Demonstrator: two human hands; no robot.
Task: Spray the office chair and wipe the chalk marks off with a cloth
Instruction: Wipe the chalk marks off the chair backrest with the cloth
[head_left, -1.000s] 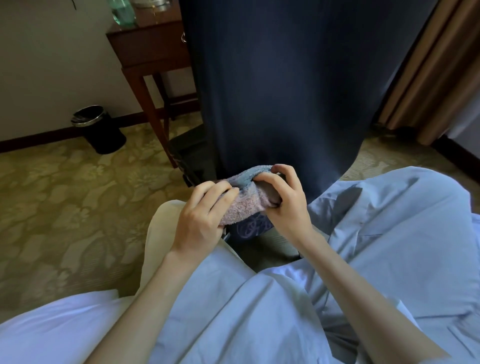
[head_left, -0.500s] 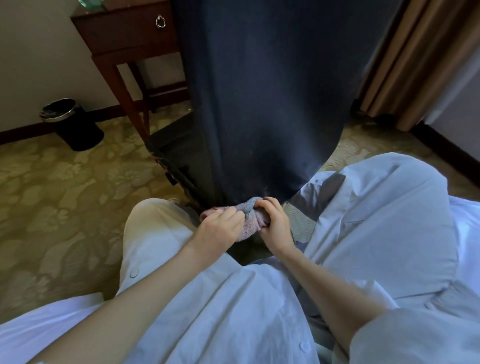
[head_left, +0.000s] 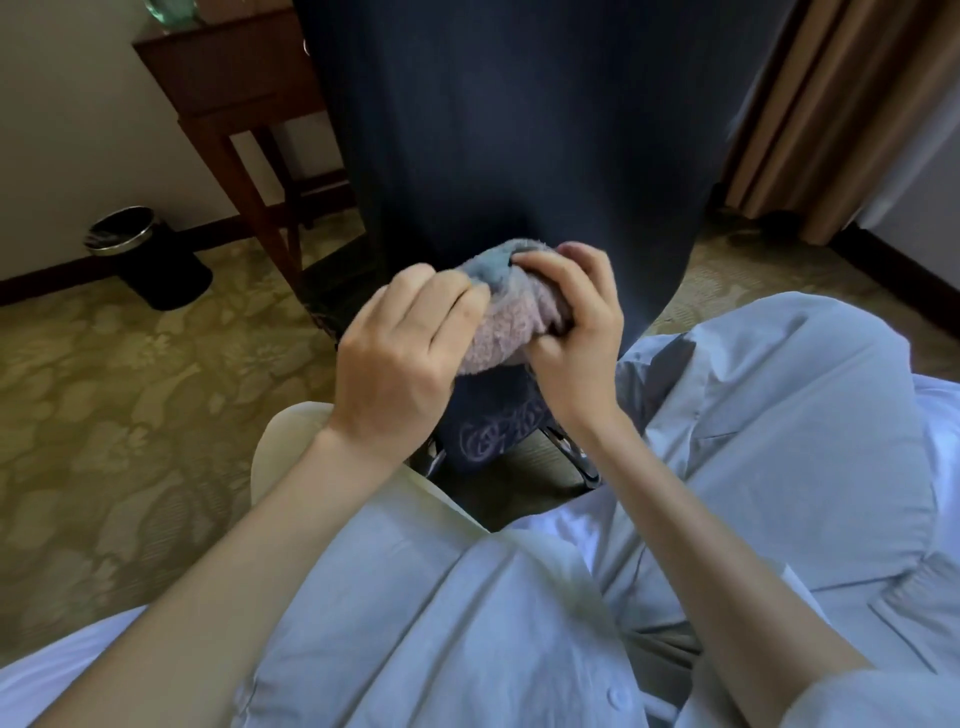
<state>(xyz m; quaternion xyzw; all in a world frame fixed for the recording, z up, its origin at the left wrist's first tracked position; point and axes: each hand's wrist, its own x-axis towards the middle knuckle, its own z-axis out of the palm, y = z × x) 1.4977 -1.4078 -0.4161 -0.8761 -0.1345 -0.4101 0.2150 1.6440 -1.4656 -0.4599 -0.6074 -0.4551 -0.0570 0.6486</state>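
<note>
A person's left hand and right hand bunch a fuzzy pink-and-blue cloth, the fingers of both curled round it, close before the dark back of the office chair. Chalk marks show on the chair fabric just below the fingers, unwiped; the wiping step looks to be in preparation, and the next move likely calls for pressing the wad down onto those scrawls and rubbing.
</note>
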